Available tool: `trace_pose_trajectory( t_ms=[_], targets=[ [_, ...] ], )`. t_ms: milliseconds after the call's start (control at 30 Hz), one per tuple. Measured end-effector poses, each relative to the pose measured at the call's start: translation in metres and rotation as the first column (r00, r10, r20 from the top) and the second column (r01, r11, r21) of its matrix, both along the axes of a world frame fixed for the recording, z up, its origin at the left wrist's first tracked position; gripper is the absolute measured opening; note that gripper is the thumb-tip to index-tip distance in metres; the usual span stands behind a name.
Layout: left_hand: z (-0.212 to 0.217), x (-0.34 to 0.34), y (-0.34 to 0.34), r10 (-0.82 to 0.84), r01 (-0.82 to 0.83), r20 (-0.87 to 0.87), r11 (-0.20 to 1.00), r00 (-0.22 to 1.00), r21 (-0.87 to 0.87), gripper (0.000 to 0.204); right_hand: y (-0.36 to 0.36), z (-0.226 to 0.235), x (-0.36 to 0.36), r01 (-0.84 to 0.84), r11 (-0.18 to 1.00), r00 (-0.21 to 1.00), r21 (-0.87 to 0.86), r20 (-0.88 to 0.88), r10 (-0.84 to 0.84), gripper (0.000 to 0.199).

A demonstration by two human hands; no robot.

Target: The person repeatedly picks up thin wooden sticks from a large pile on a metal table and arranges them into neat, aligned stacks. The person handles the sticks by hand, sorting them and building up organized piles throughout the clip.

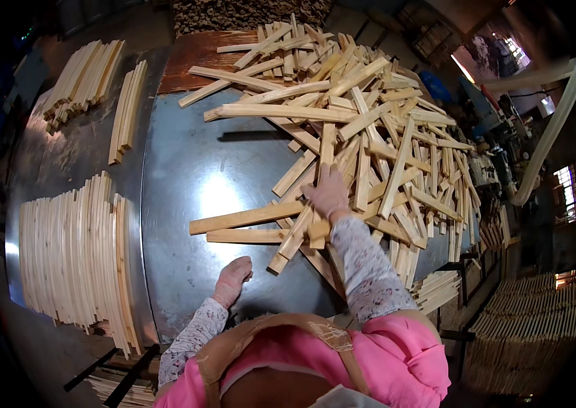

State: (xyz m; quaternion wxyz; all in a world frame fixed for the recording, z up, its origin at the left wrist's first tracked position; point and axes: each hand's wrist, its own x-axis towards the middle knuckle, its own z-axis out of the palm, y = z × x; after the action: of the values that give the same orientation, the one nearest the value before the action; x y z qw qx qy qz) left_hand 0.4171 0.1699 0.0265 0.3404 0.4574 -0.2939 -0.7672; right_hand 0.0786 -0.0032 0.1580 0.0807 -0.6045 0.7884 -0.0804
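Note:
My right hand (329,193) reaches into a big jumbled heap of pale wooden strips (369,129). Its fingers are closed on a wooden strip (327,144) that points away from me; part of the grip is hidden under the hand. My left hand (233,277) is held over the metal tabletop (186,149) near its front, fingers curled in and nothing visible in them. Between the two hands, loose strips stick out leftward from the heap, among them a long wooden strip (244,217).
Left of the tabletop, a neat row of strips (74,251) lies side by side, with smaller bundles (87,78) beyond it. Stacked wood (529,333) stands at the lower right. Machinery (499,143) is off to the right.

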Motion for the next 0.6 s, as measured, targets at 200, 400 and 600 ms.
trace_pose_trajectory(
  t_ms=[200,400,600],
  targets=[
    [0.014,-0.015,-0.035,-0.036,0.441,0.506,0.547,0.862,-0.711,0.024,0.065,-0.029,0.017,0.193,0.972,0.957,-0.136,0.244,-0.156,0.070],
    [0.076,-0.051,-0.067,-0.049,0.081,0.104,0.941,0.993,-0.329,0.044,0.145,-0.030,0.137,-0.139,0.975,0.736,-0.170,0.641,0.217,0.054],
    [0.036,0.036,-0.060,0.124,-0.122,-0.006,0.984,0.992,0.130,0.040,0.109,0.013,0.103,-0.063,0.973,0.952,-0.223,0.279,0.126,0.044]
  ],
)
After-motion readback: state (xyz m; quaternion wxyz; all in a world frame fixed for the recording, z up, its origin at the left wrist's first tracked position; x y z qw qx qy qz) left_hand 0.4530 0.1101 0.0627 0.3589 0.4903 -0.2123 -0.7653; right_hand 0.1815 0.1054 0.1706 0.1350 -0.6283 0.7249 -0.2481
